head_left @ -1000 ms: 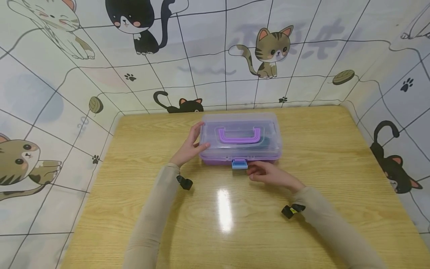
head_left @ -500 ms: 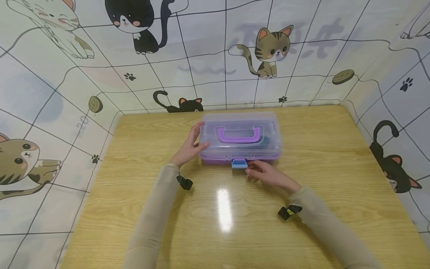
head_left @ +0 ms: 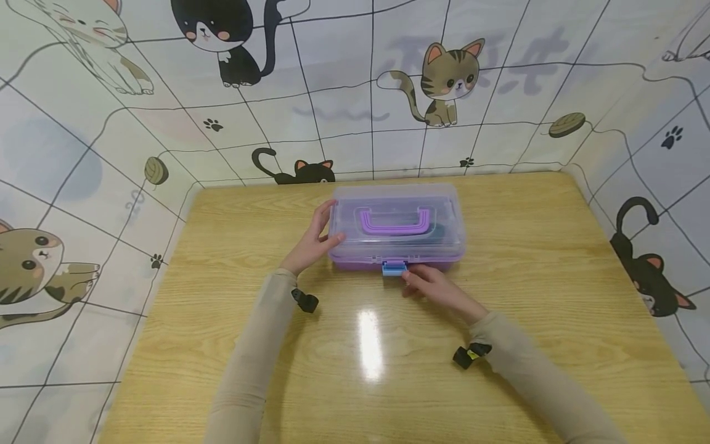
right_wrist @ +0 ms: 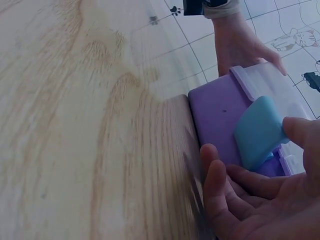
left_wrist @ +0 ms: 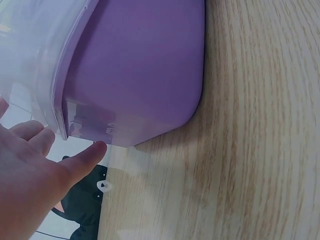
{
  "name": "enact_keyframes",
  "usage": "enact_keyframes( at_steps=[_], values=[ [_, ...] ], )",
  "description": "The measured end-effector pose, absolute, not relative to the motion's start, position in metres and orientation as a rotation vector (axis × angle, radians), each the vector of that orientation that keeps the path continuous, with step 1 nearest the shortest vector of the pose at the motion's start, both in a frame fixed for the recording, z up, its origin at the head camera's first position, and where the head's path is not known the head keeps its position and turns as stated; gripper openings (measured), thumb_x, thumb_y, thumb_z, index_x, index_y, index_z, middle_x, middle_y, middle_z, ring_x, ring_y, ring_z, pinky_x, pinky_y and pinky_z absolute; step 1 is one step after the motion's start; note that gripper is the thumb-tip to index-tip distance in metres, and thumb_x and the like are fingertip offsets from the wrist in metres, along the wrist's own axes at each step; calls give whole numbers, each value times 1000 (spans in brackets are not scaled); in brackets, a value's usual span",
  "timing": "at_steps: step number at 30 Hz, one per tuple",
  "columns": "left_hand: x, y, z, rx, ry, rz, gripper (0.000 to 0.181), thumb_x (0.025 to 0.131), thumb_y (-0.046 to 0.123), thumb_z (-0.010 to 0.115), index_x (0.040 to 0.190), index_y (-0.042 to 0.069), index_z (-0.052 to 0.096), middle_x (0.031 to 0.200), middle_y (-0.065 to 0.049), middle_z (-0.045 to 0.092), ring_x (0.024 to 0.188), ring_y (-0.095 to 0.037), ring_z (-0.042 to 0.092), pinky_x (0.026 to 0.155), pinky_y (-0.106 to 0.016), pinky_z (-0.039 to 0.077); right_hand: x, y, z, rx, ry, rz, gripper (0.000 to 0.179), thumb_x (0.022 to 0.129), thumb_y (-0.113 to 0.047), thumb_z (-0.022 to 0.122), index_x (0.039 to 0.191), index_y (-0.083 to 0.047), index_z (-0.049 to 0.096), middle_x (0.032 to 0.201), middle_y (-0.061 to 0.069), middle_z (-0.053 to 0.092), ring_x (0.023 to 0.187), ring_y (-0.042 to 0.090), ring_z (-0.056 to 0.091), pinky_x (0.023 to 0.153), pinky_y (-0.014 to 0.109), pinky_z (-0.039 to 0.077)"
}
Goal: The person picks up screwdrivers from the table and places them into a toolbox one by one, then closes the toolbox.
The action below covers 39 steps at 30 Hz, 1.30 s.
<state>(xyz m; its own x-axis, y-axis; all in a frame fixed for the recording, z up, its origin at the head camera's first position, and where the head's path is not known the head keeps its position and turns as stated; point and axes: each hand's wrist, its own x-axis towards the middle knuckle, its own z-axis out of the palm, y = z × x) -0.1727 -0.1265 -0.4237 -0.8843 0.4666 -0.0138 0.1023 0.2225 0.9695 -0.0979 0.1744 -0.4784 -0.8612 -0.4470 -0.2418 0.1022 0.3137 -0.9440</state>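
A purple storage box point(head_left: 341, 266) with a see-through lid point(head_left: 391, 248) and a purple carry handle point(head_left: 395, 230) stands on the table. My left hand point(head_left: 312, 245) holds its left end, thumb over the lid's front corner and fingers round the side. In the left wrist view that hand point(left_wrist: 37, 170) lies against the lid rim and the box's end wall. A light blue latch point(head_left: 392, 269) sticks out at the front middle. My right hand point(head_left: 440, 288) pinches its right edge. The right wrist view shows the thumb on the latch point(right_wrist: 260, 132), with the index finger beneath it.
The box stands near the back edge of a wooden table point(head_left: 527, 259). Behind and beside it rise walls with a printed cat pattern point(head_left: 344, 145). Something dark green point(head_left: 438, 232) shows through the lid at its right.
My right hand has shifted slightly left, from beside the latch onto its right edge, and its thumb now touches it. The left hand and the box keep their places.
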Motion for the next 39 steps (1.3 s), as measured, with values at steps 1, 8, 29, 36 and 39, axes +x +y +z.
enact_keyframes(
  at_steps=[1, 8, 29, 36, 39],
  values=[
    [-173, -126, -424, 531, 2198, 1707, 76, 96, 13, 59, 154, 17, 10, 161, -7, 4, 146, -26, 4, 110, -57, 23, -98, 174, -479, -288, 2132, -1573, 46, 103, -27, 46, 121, 14, 53, 98, 23, 67, 90, 35, 66, 75, 41, 54],
    [-172, -127, -425, 556, 2179, 1727, 75, 96, 12, 58, 154, 16, 10, 161, -4, 4, 146, -25, 3, 109, -59, 21, -100, 172, -478, -214, 2190, -1556, 49, 103, -33, 44, 117, 12, 60, 100, 23, 67, 88, 34, 66, 72, 42, 54],
    [-172, -126, -427, 558, 2162, 1755, 74, 96, 11, 57, 154, 16, 11, 161, -2, 5, 146, -24, 2, 110, -58, 20, -104, 167, -475, -72, 2042, -1674, 62, 104, -43, 38, 93, 12, 65, 80, 17, 68, 73, 28, 68, 64, 36, 53],
    [-172, -126, -429, 562, 2157, 1759, 75, 96, 11, 57, 154, 16, 10, 161, -3, 4, 146, -24, 2, 110, -57, 20, -106, 161, -473, -3, 2019, -1680, 69, 102, -49, 36, 91, 12, 66, 76, 16, 69, 67, 26, 68, 60, 35, 53],
    [-172, -126, -429, 559, 2161, 1756, 75, 97, 11, 57, 155, 17, 10, 161, -2, 4, 146, -24, 2, 110, -57, 20, -105, 160, -472, -9, 2042, -1667, 68, 103, -47, 35, 90, 12, 66, 75, 17, 68, 67, 27, 69, 60, 36, 53]
  ],
)
